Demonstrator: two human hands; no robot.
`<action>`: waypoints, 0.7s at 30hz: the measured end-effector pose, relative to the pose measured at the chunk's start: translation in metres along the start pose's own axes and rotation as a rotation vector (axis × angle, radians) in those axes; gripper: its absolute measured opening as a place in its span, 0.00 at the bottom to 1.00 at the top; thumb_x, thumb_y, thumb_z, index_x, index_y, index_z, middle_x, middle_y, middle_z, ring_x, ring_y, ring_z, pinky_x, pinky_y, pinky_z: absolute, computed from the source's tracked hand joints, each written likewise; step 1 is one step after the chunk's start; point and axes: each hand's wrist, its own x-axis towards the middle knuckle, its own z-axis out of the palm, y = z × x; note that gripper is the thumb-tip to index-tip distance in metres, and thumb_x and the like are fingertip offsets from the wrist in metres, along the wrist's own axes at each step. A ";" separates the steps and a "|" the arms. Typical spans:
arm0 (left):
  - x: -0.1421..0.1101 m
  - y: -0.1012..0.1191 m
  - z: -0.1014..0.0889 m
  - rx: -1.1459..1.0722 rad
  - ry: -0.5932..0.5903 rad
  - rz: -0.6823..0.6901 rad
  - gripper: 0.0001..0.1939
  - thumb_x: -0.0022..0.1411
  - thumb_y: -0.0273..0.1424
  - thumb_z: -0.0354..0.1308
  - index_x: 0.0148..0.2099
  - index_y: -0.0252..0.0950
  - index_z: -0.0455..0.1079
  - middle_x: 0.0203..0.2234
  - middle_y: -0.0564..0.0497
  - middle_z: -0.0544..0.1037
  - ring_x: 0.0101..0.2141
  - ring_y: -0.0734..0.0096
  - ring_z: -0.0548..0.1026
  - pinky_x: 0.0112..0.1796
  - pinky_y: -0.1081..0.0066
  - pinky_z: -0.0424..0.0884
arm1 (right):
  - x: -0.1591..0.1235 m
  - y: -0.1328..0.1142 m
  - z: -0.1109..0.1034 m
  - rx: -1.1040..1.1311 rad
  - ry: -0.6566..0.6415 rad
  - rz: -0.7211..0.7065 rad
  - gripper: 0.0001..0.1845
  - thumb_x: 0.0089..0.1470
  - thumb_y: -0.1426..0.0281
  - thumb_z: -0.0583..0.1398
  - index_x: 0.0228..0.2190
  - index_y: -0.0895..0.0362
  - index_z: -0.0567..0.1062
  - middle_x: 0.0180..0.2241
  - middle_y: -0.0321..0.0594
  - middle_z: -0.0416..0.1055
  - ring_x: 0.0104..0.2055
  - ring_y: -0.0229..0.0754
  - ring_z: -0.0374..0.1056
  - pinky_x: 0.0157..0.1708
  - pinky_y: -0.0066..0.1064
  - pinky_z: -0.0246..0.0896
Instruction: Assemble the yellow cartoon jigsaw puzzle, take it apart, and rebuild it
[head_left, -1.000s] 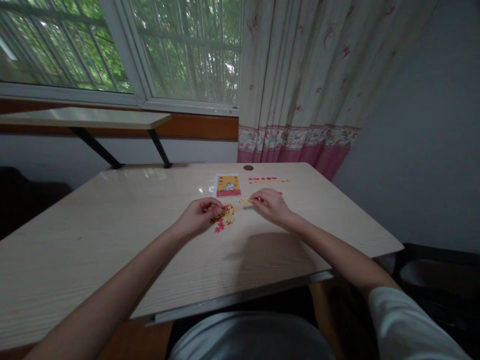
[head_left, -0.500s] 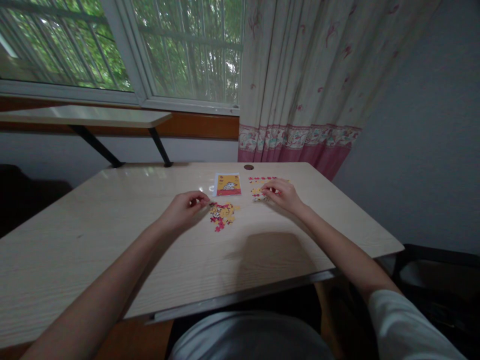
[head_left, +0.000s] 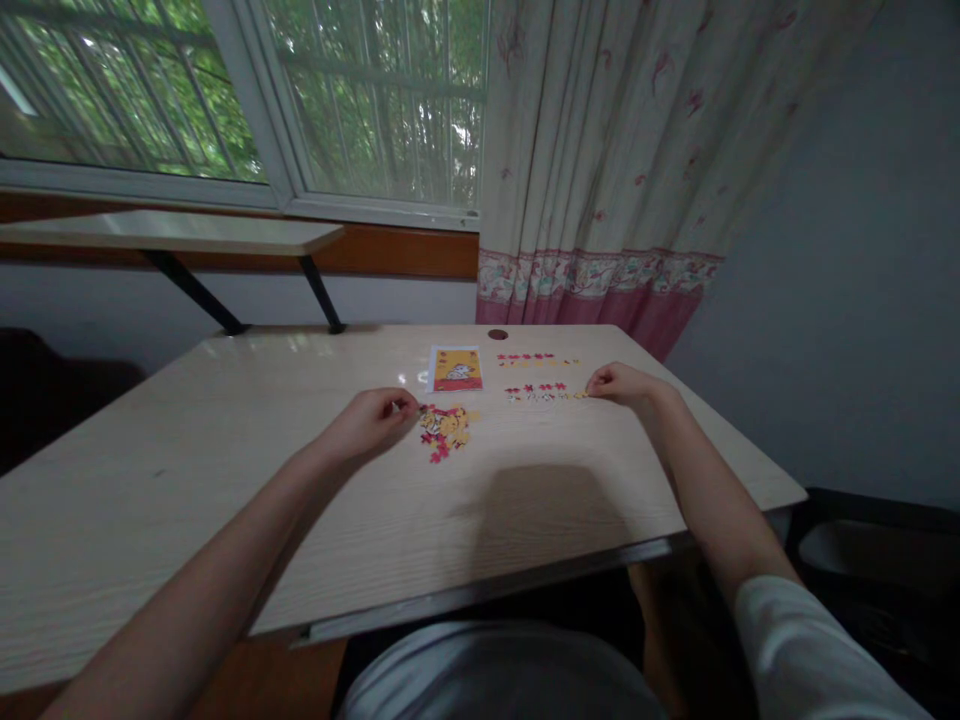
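A heap of red, yellow and white jigsaw puzzle pieces [head_left: 448, 425] lies on the desk in front of me. At its left edge my left hand [head_left: 382, 412] is closed in a pinch, with a small dark-looking puzzle piece [head_left: 422, 408] at the fingertips. My right hand [head_left: 619, 382] pinches a yellow puzzle piece [head_left: 584, 395] at the right end of the nearest row of white and yellow pieces [head_left: 540, 396]. Just behind that row lie several red pieces [head_left: 561, 386]. Farther back run a row of yellow pieces [head_left: 536, 364] and a row of red ones [head_left: 525, 356].
A picture card [head_left: 456, 370] with a white animal on yellow and red lies behind the heap. The wooden desk [head_left: 360, 540] has a round cable hole [head_left: 498, 335] at the back. A raised shelf [head_left: 187, 232] stands at the left rear, and a dark chair [head_left: 877, 540] is at the right.
My right hand has moved right, from the left part of the rows to the right end of the nearest one, uncovering the pieces there. My left hand has barely moved.
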 end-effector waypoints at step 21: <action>0.000 -0.001 0.000 0.081 -0.035 0.060 0.13 0.58 0.35 0.48 0.36 0.34 0.71 0.25 0.50 0.75 0.24 0.71 0.67 0.27 0.72 0.62 | 0.008 0.003 -0.002 -0.186 0.023 -0.012 0.20 0.38 0.56 0.59 0.24 0.62 0.75 0.19 0.36 0.66 0.21 0.32 0.55 0.22 0.26 0.50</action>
